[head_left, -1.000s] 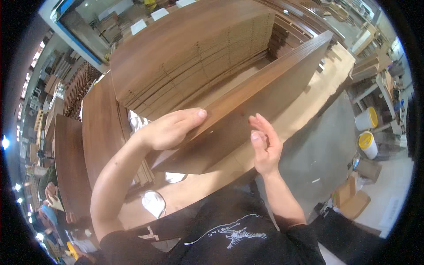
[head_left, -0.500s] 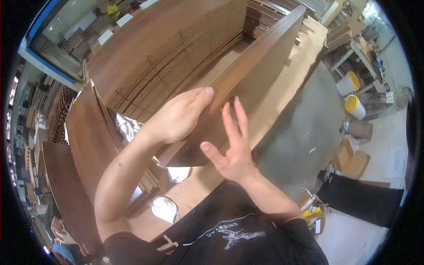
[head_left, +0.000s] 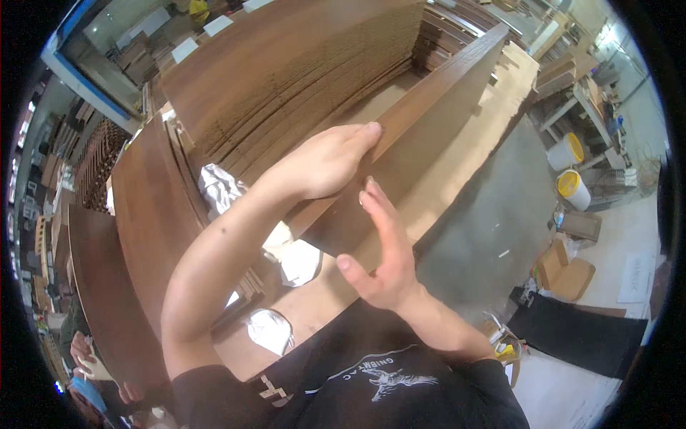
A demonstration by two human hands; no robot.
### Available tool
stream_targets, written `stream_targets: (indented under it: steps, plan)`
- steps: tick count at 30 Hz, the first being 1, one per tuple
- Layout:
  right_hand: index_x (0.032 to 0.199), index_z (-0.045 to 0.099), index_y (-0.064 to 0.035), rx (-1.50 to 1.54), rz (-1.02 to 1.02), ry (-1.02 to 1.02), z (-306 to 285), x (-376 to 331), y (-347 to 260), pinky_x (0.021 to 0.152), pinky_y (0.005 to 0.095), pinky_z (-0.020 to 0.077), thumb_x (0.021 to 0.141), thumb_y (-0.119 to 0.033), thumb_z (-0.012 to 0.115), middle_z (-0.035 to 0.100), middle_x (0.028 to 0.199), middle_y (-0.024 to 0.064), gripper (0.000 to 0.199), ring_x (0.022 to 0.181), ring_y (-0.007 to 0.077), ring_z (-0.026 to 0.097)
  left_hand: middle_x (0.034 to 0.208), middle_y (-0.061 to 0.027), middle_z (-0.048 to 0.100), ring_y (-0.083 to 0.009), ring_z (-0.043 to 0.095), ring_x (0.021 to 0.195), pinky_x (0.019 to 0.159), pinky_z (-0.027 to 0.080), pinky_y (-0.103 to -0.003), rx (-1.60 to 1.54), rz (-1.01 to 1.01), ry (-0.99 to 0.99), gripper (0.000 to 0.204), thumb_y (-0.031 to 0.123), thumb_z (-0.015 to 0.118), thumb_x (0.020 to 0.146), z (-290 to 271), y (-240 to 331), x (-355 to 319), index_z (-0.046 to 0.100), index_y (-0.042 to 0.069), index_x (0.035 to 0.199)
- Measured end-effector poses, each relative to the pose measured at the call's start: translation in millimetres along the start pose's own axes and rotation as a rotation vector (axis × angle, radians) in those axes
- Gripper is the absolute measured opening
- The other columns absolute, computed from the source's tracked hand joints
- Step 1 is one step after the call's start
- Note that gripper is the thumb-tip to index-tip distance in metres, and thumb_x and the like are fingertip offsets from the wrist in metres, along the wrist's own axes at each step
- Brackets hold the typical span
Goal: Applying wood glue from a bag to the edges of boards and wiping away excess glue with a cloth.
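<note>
A long dark brown wooden board (head_left: 436, 96) stands on its narrow edge in front of me, slanting away to the far right. My left hand (head_left: 325, 166) holds it near the closer end, thumb laid along the upper edge; its other fingers are hidden. On the board's right side is my right hand (head_left: 389, 264), open, thumb spread wide from the other fingers. Those fingertips come close to the board's face; whether they touch it I cannot tell. Left of the board rises a tall stack of brown panels (head_left: 286, 79).
Cardboard (head_left: 500, 104) lies beneath the board. White round pads (head_left: 270, 332) and crumpled silvery wrapping (head_left: 220, 187) sit near my left arm. More brown panels (head_left: 153, 204) lean at the left. Yellow-lidded buckets (head_left: 572, 187) stand at the right; a co-worker's hand (head_left: 84, 350) shows lower left.
My left hand has moved forward and to the right, along with the board's near end. My right hand's fingertips have dropped slightly lower. The whole view has shifted a little.
</note>
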State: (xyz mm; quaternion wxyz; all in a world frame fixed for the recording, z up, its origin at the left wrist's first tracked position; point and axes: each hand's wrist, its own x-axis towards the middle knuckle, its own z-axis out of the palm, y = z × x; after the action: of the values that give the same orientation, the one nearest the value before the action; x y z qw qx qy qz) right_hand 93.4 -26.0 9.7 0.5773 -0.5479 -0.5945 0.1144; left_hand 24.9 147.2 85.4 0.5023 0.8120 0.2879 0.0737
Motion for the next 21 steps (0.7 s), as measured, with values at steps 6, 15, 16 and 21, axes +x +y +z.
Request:
stream_targets:
  steps: [6, 15, 16, 21]
  plan:
    - [0.145, 0.034, 0.0025, -0.234, -0.123, -0.185, 17, -16, -19, 0.104, 0.061, 0.0325, 0.087, -0.053, 0.059, 0.038, 0.146, 0.028, 0.084, 0.133, 0.0488, 0.037, 0.1, -0.021, 0.064, -0.0327, 0.058, 0.095, 0.089, 0.042, -0.042, 0.087, 0.049, 0.046, 0.055, 0.044, 0.03, 0.103, 1, -1, 1, 0.059, -0.002, 0.102]
    - [0.138, 0.038, 0.0013, 0.241, 0.227, 0.191, -10, -49, 40, 0.109, 0.0419, 0.0321, 0.095, -0.035, 0.053, 0.052, 0.133, 0.02, 0.058, 0.125, 0.0254, 0.049, 0.086, -0.012, 0.06, -0.0205, 0.05, 0.084, 0.084, 0.042, -0.034, 0.03, -0.062, -0.04, 0.053, 0.044, 0.033, 0.105, -10, -3, 2, 0.058, -0.003, 0.101]
    - [0.139, 0.036, 0.0022, 0.452, 0.497, 0.382, -18, -54, 57, 0.11, 0.0394, 0.031, 0.098, -0.026, 0.051, 0.049, 0.137, 0.0183, 0.052, 0.127, 0.024, 0.047, 0.086, -0.012, 0.06, -0.0205, 0.05, 0.084, 0.084, 0.042, -0.034, 0.033, -0.063, -0.035, 0.053, 0.044, 0.033, 0.105, -11, -5, 0, 0.058, -0.003, 0.101]
    - [0.148, 0.03, -0.0066, 0.149, 1.151, 0.557, -47, -124, 189, 0.107, 0.0388, 0.033, 0.095, -0.034, 0.054, 0.04, 0.146, 0.0135, 0.064, 0.132, 0.0251, 0.04, 0.106, -0.019, 0.065, -0.029, 0.06, 0.098, 0.09, 0.044, -0.037, 0.15, -0.017, 0.003, 0.058, 0.048, 0.038, 0.102, -9, 4, 0, 0.059, -0.005, 0.111]
